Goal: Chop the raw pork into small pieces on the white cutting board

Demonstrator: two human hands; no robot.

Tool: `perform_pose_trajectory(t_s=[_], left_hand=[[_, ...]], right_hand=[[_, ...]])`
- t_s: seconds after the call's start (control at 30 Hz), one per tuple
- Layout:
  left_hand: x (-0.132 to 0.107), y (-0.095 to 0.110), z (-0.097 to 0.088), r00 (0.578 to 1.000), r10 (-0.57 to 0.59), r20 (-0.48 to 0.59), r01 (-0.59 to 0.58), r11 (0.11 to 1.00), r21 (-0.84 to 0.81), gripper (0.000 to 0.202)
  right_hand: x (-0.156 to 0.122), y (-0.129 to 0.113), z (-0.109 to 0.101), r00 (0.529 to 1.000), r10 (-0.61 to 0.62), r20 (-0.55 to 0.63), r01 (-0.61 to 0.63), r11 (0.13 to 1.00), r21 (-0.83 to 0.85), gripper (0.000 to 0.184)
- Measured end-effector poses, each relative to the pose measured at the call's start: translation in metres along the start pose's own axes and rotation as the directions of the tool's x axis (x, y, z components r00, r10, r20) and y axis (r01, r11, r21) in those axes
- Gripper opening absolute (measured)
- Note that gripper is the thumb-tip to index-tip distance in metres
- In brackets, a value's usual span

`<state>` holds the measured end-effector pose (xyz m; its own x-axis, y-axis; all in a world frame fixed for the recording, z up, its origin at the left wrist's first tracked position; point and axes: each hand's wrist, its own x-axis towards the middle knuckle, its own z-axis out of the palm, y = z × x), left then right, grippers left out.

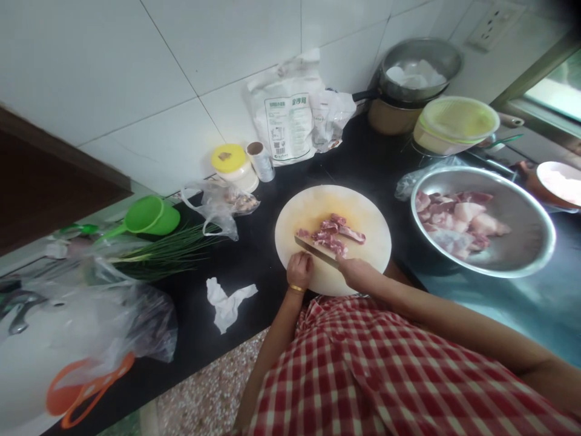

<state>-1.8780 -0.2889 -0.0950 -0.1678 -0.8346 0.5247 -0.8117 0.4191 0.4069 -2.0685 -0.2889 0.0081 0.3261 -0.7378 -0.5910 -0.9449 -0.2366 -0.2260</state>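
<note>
A round white cutting board (365, 209) lies on the black counter, its middle stained yellowish. Cut pieces of raw meat (333, 227) are heaped on it, with a longer strip at their right. My right hand (358, 274) is closed round the handle of a kitchen knife (316, 251), whose blade lies along the near side of the meat. Just on the near side of the blade, my left hand (300, 270) is curled shut at the board's left edge. Whatever may be under its fingers is hidden.
A steel bowl (529, 242) of larger raw meat pieces (458, 221) stands at right. To the left are a crumpled tissue (228, 303), green onions (167, 251), a green dipper (154, 215) and a plastic bag (154, 318). Behind stand a yellow-lidded jar (233, 166) and a white bag (288, 115).
</note>
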Motion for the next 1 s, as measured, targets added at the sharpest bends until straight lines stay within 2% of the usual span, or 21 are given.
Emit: perform_pose_trajectory(t_s=[0.13,0.33,0.43,0.6,0.8,0.9,1.0], left_hand=[[0.0,-0.001,0.001,0.999,-0.024,0.031,0.025,1.0,-0.018,0.012],[0.0,-0.002,0.003,0.997,-0.036,0.07,0.038,0.999,-0.022,0.013],[-0.001,0.0,0.003,0.997,-0.047,0.061,0.048,0.999,-0.018,0.014],[-0.002,0.0,0.004,0.997,-0.054,0.053,0.055,0.998,-0.026,0.012],[0.0,0.001,0.002,0.997,-0.057,0.049,0.059,0.997,-0.044,0.012],[0.001,0.002,0.0,0.996,-0.068,0.058,0.07,0.997,-0.033,0.012],[0.001,0.002,0.001,0.997,-0.055,0.056,0.057,0.998,-0.024,0.012]], right_hand=[[0.007,-0.008,0.0,1.0,-0.024,0.012,0.024,0.999,-0.034,0.034],[0.039,-0.04,-0.018,0.996,-0.088,0.028,0.09,0.993,-0.076,0.034],[0.036,-0.032,-0.011,0.995,-0.099,0.022,0.101,0.992,-0.079,0.035],[0.015,-0.003,0.01,0.997,-0.031,0.067,0.038,0.993,-0.109,0.034],[0.04,-0.025,-0.006,0.996,-0.084,0.029,0.086,0.995,-0.059,0.035],[0.038,-0.016,-0.01,0.997,-0.074,0.011,0.074,0.996,-0.046,0.038],[0.022,0.0,-0.004,1.0,-0.017,-0.016,0.016,0.998,-0.061,0.043]])
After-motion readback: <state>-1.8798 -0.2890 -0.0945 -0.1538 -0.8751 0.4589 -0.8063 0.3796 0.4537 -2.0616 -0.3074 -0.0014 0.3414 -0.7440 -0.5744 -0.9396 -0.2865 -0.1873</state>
